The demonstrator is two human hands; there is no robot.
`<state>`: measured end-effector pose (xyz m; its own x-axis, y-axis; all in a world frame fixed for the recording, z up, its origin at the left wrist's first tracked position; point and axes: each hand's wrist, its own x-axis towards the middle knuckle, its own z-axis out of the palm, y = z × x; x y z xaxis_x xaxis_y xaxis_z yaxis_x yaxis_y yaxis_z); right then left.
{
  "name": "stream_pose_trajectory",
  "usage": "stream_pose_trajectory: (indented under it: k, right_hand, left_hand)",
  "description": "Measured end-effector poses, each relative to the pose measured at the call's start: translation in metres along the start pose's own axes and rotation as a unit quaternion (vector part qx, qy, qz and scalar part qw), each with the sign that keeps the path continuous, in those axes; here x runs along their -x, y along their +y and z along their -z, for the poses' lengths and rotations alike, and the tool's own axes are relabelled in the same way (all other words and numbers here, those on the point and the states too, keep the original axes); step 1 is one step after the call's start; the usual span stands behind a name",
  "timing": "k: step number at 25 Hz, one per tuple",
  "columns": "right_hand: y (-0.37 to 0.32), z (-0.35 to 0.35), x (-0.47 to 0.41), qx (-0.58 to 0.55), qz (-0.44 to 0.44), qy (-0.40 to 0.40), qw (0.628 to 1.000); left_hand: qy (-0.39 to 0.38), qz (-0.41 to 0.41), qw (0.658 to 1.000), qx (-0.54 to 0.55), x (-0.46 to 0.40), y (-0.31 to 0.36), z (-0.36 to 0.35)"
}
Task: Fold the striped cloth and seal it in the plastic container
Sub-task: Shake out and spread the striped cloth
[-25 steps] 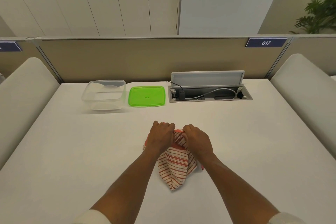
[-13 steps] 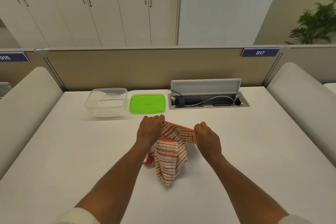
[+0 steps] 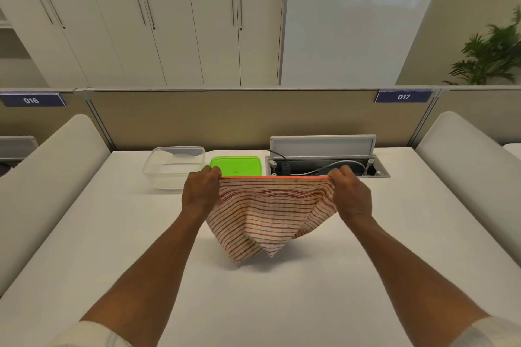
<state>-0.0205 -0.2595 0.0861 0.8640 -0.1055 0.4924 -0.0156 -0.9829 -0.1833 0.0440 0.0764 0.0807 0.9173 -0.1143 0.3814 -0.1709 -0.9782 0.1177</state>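
head view: striped cloth (image 3: pixel 270 214) seemingly taut left-right

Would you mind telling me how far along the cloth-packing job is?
Nothing is finished yet. Both hands, left and right, hold the red-striped cloth stretched out, unfolded. Folding remains, then packing: the clear plastic container sits empty, its green lid beside it.

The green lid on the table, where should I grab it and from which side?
Grip the green lid by its near edge or right edge, coming from above. It lies flat, with the clear container close on its left, and both hands hold the striped cloth stretched.
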Motion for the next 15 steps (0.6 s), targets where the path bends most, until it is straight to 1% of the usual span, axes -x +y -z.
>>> stream_pose_trajectory:
  k: [2, 7, 10, 15]
  right_hand:
    - [0.005, 0.008, -0.01, -0.002, -0.005, 0.026, 1.0]
    - [0.017, 0.031, -0.032, 0.024, -0.005, 0.022, 0.999]
    - [0.019, 0.048, -0.051, 0.046, -0.001, 0.038, 0.998]
    - [0.023, 0.078, -0.088, 0.065, 0.024, 0.084, 0.994]
  left_hand:
    - [0.007, 0.022, 1.0, -0.003, -0.004, -0.011, 0.005]
    - [0.008, 0.057, 0.998, 0.021, -0.015, -0.035, 0.021]
    - [0.049, 0.07, 0.994, 0.062, -0.032, -0.035, 0.04]
    - [0.136, 0.069, 0.984, 0.092, -0.063, -0.032, 0.076]
